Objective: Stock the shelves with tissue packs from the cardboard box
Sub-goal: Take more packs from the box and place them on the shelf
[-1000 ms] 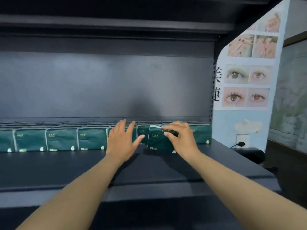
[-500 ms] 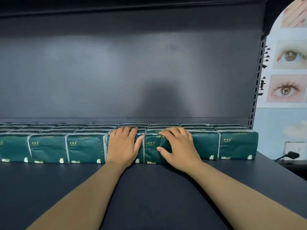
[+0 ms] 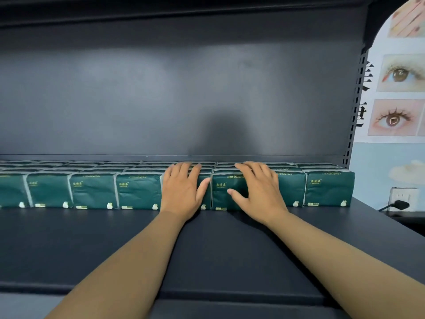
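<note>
Several rows of dark green tissue packs [image 3: 94, 192] stand side by side at the back of the dark shelf [image 3: 207, 249]. My left hand [image 3: 184, 192] lies flat against one front-row pack, fingers straight and reaching over its top. Just to the right, my right hand [image 3: 259, 192] presses on the neighbouring pack [image 3: 220, 192], with its fingers over the top edge and its thumb spread across the front face. Neither hand curls round a pack. The cardboard box is out of view.
The shelf's grey back panel [image 3: 184, 100] rises behind the packs, and an upper shelf [image 3: 184, 10] hangs overhead. A poster of eyes [image 3: 397, 95] and a wall socket with a black plug [image 3: 400, 201] are at the right. Bare shelf surface lies in front of the packs.
My right hand set the pack it held into the gap in the front row. Both hands moved forward and now lie flat on the row. The view has come closer.
</note>
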Tool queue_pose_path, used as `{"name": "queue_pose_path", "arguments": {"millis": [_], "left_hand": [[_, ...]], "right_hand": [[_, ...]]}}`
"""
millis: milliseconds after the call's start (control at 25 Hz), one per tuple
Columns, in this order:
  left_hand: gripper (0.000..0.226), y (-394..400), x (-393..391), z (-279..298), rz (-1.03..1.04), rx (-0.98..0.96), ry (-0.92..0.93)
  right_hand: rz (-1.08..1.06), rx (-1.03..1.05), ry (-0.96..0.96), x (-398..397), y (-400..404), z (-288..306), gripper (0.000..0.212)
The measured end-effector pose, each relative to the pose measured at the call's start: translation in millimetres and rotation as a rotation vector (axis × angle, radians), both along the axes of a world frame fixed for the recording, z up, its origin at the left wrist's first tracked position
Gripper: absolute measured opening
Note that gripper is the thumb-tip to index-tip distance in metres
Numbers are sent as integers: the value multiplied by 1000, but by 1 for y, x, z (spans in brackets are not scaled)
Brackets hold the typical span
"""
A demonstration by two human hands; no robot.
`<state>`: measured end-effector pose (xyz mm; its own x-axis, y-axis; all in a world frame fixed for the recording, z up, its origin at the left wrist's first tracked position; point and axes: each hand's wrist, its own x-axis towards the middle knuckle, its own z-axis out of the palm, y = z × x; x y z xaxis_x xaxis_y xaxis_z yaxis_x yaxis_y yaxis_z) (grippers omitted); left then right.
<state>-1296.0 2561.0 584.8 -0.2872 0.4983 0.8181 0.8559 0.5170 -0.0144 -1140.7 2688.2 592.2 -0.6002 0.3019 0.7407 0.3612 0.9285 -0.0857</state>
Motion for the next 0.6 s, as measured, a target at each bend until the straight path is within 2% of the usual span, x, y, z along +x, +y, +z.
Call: {"name": "queue_pose_path", "arguments": {"millis": [160,360,480,600], "left_hand": [[58,-58,23,-1,-5,-50,2],[65,-180,36,-14,-58,-52,-12],[64,-273,31,-53,-109,-79,13],[62,-358,17,-114,-116,-141,54]], "right_hand": [[-29,3,10,28,-51,3,59],[-34,15,41,59,-157,-12,53],[-6,-21,83,69,-241,-41,49],[21,-114,41,64,-324,-98,48]]}}
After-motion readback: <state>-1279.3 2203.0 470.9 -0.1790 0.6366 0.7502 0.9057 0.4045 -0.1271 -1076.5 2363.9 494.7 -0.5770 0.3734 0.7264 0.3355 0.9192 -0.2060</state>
